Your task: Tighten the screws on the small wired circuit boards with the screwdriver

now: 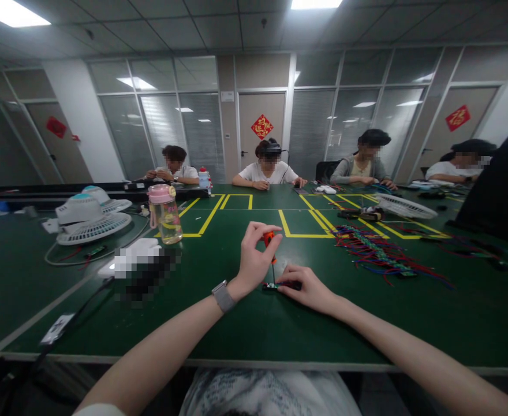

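My left hand (256, 257), with a watch on its wrist, has its fingers closed around the orange handle of a screwdriver (270, 237). The thin shaft points straight down, its tip at a small green circuit board (269, 286) on the green table. Beside it, my right hand (306, 286) rests low with its fingers pinched at the board's right end. A dark piece and some wires show by those fingers; how they join the board is partly hidden.
To the right lies a row of small circuit boards (377, 249) with red and blue wires. A pink-lidded bottle (165, 216) and white fan parts (93, 222) stand on the left. Another fan grille (405, 206) lies back right. Several people sit across the table (236, 341).
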Tool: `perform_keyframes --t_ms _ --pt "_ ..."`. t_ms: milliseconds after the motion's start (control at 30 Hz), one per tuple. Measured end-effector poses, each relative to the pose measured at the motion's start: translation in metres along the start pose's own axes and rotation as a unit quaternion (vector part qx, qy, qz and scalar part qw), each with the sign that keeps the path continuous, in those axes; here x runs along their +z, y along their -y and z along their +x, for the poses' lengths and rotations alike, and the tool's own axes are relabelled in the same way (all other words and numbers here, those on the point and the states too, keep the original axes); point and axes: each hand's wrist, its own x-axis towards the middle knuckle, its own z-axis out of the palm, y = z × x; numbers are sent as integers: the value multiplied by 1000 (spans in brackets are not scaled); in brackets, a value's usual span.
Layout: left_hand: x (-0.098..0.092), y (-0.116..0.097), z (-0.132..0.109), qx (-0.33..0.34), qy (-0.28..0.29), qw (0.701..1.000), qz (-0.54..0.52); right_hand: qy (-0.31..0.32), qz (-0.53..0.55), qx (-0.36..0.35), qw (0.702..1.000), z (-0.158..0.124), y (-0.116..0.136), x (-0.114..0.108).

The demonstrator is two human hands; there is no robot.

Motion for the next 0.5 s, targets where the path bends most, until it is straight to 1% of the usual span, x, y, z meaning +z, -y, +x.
perform_keyframes --t_ms 100,233,300,367,433,500 --pt "0 0 0 -11 22 1000 -19 2 0 2 1000 0 0 0" --pt "0 0 3 -49 92 989 -104 2 2 0 1000 -1 -1 0" --pt "0 -1 5 -53 113 986 -109 0 1 0 1000 -1 -1 0" --pt "-2 -1 7 -32 109 991 -73 -2 -1 -2 1000 -1 -1 0" --pt "-4 -2 8 -4 87 996 -21 -4 -1 -4 1000 -1 -1 0" --pt "-5 -3 9 13 74 997 8 -3 -2 -8 1000 -1 -1 0"
